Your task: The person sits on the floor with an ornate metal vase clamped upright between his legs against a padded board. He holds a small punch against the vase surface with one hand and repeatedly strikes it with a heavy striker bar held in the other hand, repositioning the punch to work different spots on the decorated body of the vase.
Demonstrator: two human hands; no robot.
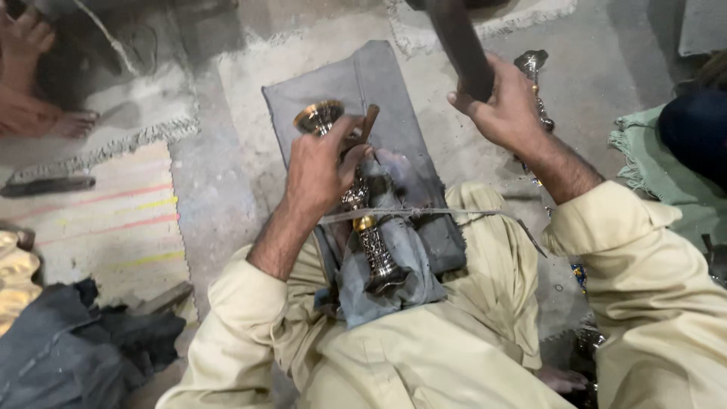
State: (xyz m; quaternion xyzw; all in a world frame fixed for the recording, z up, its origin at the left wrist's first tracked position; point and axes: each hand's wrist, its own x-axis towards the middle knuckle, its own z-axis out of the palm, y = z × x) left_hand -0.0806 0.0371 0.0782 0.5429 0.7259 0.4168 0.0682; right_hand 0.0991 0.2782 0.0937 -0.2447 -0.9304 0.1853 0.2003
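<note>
An ornate metal stem [372, 244] with silver and gold bands and a flared gold-rimmed cup [318, 115] lies along a grey cloth pad [382, 83] between my legs, partly wrapped in blue-grey cloth [401, 273]. My left hand [318, 168] is closed over the stem's upper part, pinching a thin brown tool [369, 121] against it. My right hand [503, 106] is raised above the pad, gripping a dark wooden mallet handle [462, 45] that runs out of the top of the view. A cord [424, 213] crosses the stem.
Another metal stem [536, 79] lies on the concrete floor at the right. A striped mat [106, 220] and dark cloth heap [76, 348] lie at left. Another person's foot [26, 34] is at top left. A green cloth [651, 163] lies at right.
</note>
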